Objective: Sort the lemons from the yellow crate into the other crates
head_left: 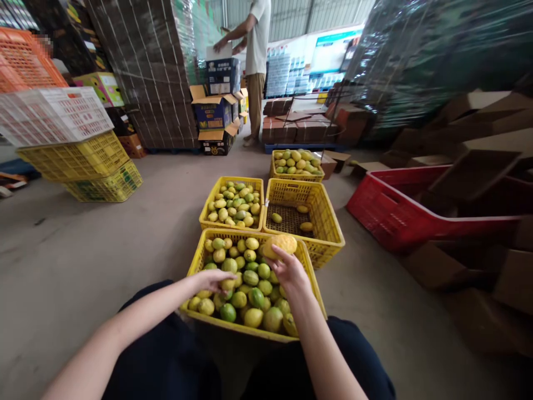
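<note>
A yellow crate of green and yellow lemons stands between my knees. My right hand grips a large, bumpy yellow lemon above the crate's far right part. Over the left part of the same crate, my left hand has its fingers closed around a yellow-green lemon, low among the others. Just beyond, on the right, a second yellow crate has a few yellow lemons on its floor. Beside it on the left is another yellow crate filled with lemons.
Farther ahead stands one more yellow crate full of lemons. A red bin with cardboard lies to the right, among loose boxes. Stacked crates rise at left. A person stands by printed cartons at the back.
</note>
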`<state>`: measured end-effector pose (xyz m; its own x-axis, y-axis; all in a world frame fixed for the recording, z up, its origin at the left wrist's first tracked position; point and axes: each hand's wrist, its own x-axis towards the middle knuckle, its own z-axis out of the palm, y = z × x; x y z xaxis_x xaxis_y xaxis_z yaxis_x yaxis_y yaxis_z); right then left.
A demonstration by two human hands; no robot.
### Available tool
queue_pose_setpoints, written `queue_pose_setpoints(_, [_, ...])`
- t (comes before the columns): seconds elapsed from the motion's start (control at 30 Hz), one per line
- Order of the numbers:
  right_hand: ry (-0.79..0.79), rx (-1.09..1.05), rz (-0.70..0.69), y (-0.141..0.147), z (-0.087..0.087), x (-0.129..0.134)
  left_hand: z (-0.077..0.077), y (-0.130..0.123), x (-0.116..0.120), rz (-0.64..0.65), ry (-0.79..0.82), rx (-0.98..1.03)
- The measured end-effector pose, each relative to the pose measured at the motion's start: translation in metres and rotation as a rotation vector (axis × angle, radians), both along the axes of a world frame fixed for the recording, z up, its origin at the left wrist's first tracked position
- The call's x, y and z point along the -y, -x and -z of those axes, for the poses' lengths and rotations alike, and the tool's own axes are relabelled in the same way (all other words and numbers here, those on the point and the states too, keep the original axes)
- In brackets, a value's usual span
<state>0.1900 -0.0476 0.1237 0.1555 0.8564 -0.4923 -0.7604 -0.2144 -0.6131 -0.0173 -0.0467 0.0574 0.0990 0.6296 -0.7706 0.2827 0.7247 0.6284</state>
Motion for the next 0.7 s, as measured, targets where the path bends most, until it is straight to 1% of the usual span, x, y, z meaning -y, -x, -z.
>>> queue_pose_setpoints(0.07, [-0.002, -0.029, -0.012, 0.000, -0.002, -0.002, -0.009, 0.001, -0.038, -0.047, -0.092, -0.063])
queue_pose_setpoints(0.13, [0.018, -0.057, -0.015, 0.000, -0.003, -0.003, -0.024, -0.001, -0.083, -0.083, -0.226, -0.117])
queue_pose_setpoints(0.2, [0.069, -0.071, -0.006, 0.000, -0.003, -0.003, -0.040, -0.006, -0.124, -0.090, -0.356, -0.177])
queue_pose_setpoints(0.27, [0.110, -0.070, 0.004, -0.002, -0.002, -0.004, -0.053, -0.009, -0.151, -0.054, -0.450, -0.253])
queue_pose_setpoints(0.3, [0.117, -0.064, 0.009, -0.004, -0.002, -0.004, -0.056, -0.009, -0.158, -0.017, -0.476, -0.296])
queue_pose_setpoints(0.33, [0.114, -0.058, 0.011, -0.007, -0.002, -0.005, -0.058, -0.009, -0.159, 0.036, -0.487, -0.340])
queue_pose_setpoints(0.37, [0.102, -0.054, 0.008, -0.010, -0.002, -0.005, -0.058, -0.008, -0.156, 0.104, -0.484, -0.386])
queue_pose_setpoints(0.43, [0.073, -0.050, -0.009, -0.015, -0.003, -0.005, -0.054, -0.003, -0.139, 0.282, -0.449, -0.467])
queue_pose_setpoints(0.53, [0.066, -0.056, -0.034, -0.021, -0.003, -0.003, -0.047, 0.008, -0.097, 0.578, -0.381, -0.545])
queue_pose_setpoints(0.63, [0.102, -0.038, -0.039, -0.022, -0.001, 0.000, -0.046, 0.020, -0.053, 0.795, -0.317, -0.572])
queue_pose_setpoints(0.7, [0.112, -0.011, -0.062, -0.020, 0.003, 0.004, -0.045, 0.025, -0.029, 0.969, -0.325, -0.622])
